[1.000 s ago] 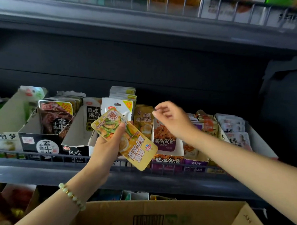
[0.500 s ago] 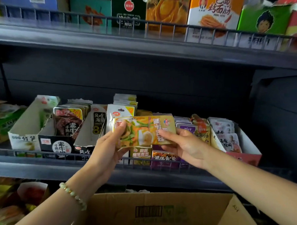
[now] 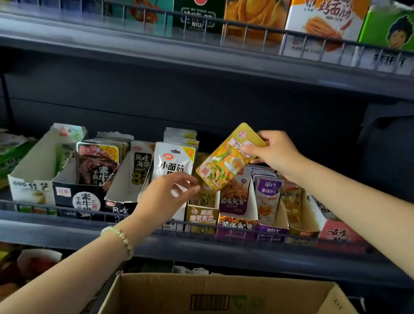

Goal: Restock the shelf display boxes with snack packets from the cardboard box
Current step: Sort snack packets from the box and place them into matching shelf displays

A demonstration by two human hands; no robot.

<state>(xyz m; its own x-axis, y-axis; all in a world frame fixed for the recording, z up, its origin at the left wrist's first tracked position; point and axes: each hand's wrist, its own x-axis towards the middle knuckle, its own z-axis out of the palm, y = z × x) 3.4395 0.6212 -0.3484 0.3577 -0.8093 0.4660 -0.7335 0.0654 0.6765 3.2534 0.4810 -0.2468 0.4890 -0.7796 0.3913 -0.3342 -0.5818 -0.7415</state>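
**Packet in the right hand, poised over its display box**

Dark grey metal shelving (image 3: 197, 69) with wire front rails fills the view, and you are working at the middle shelf. Your right hand (image 3: 276, 153) pinches the top end of a yellow-gold foil snack packet printed with green vegetable strips (image 3: 225, 159), thumb in front and fingers behind; the packet hangs tilted, its lower corner pointing down and to the left. Your left hand (image 3: 166, 196) is loosely open with fingers spread, holding nothing; its fingertips sit just beside that lower corner, and whether they touch it I cannot tell.

Directly below the packet stands the gold-fronted cardboard display box (image 3: 201, 215) with matching artwork, squeezed between the white packets of the box on its left (image 3: 173, 166) and the purple-fronted display box (image 3: 236, 224) on its right. The open brown cardboard box (image 3: 160, 299) sits under the shelf, at the bottom of the view.

By my reading you are mid-placement. The next move calls for turning the packet upright and sliding it down into the gold box, probably with the left hand steadying the bottom edge so it clears the neighbours.

Half a second earlier both hands held the packet level, lengthwise, in front of the boxes. Since then the left hand has let go, and the right has lifted and swung the packet towards upright. The camera view has tipped up slightly.
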